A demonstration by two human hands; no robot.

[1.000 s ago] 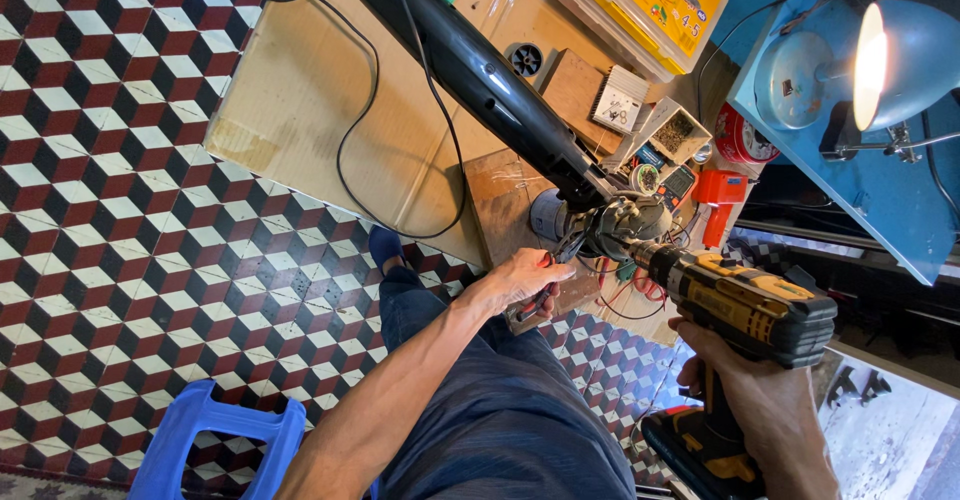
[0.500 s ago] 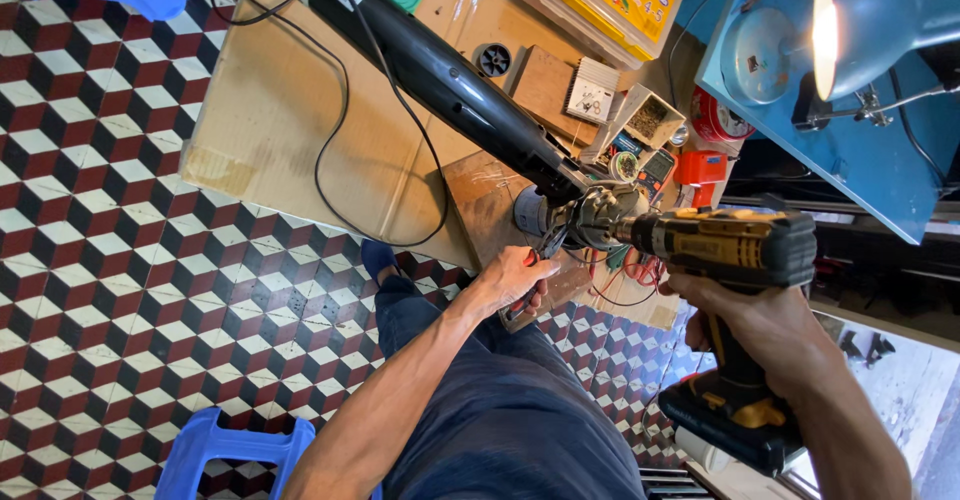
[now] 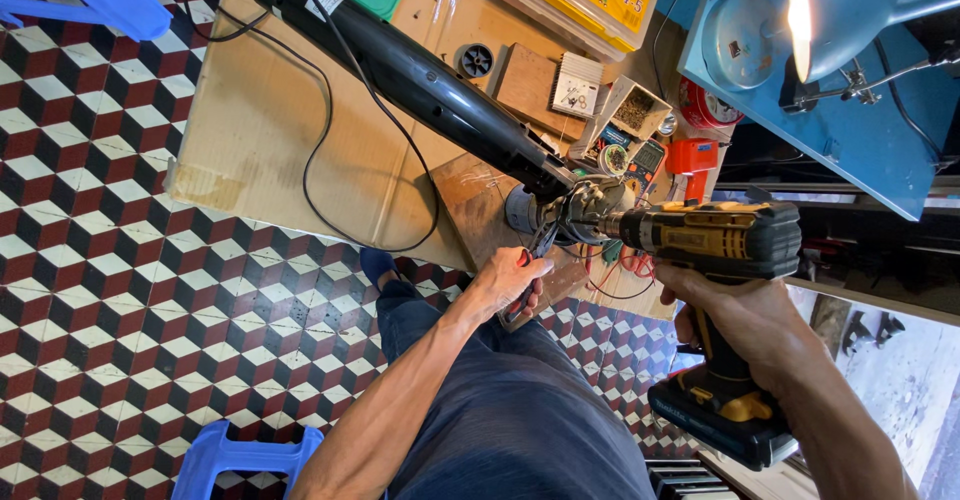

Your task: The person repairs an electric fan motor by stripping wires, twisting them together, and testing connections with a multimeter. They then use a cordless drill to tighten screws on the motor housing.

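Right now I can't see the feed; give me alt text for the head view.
The right hand holds a yellow-and-black drill with its tip at the wired end of a long black appliance, while the left hand grips pliers there. Below lie cardboard and a checkered floor.

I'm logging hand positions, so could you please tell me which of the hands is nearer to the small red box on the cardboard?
The right hand. It grips the yellow drill just below the red box. The left hand is farther off to the left, holding pliers.
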